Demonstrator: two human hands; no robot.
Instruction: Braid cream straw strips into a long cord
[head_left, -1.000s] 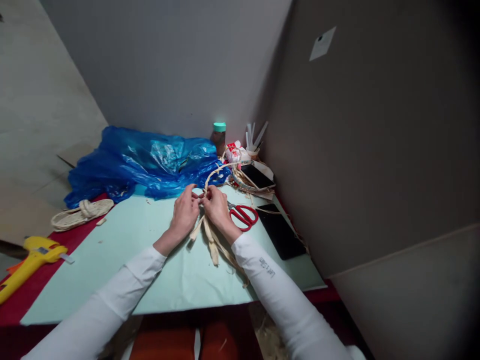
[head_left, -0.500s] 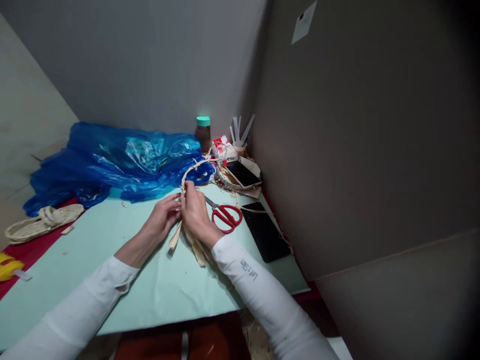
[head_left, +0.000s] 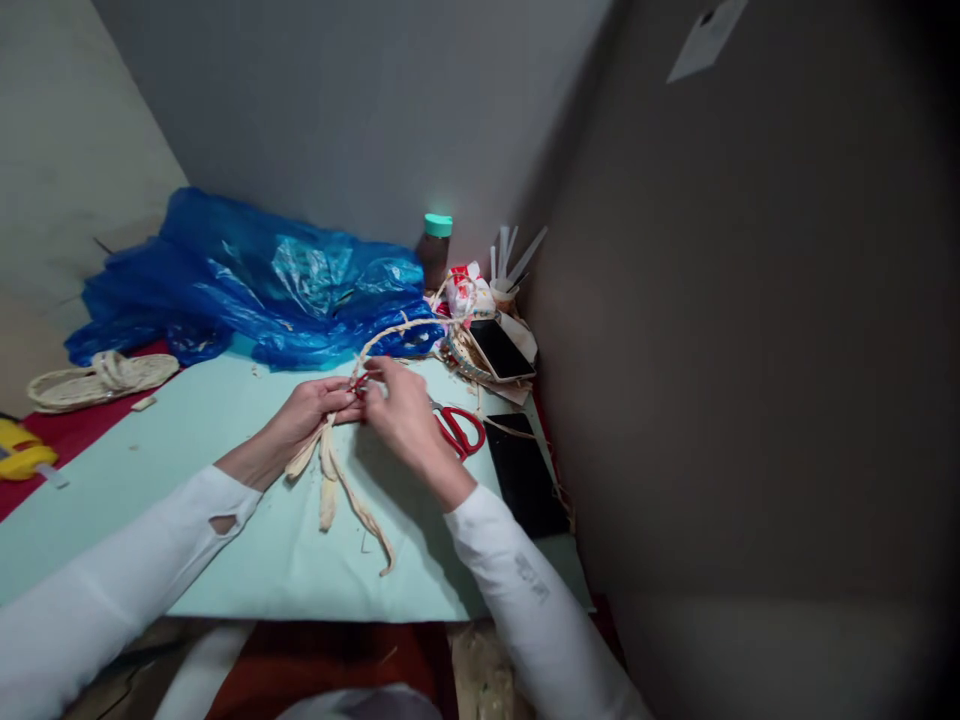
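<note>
I see a yellow tool (head_left: 21, 455) at far left, then a woven slipper (head_left: 105, 382); the left hand (head_left: 316, 408) grips the pale braid (head_left: 405, 325), its loose ends (head_left: 328, 490) hanging over the green sheet (head_left: 300, 585); the right hand (head_left: 397, 405) curls beside it, near something red, its grip unclear to me; scissors (head_left: 453, 436) lie just beyond.

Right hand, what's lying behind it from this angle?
Red-handled scissors show past the right hand, with their handles on the mint sheet. The hand covers most of the blades, so I can't see their tips or anything else there.
</note>
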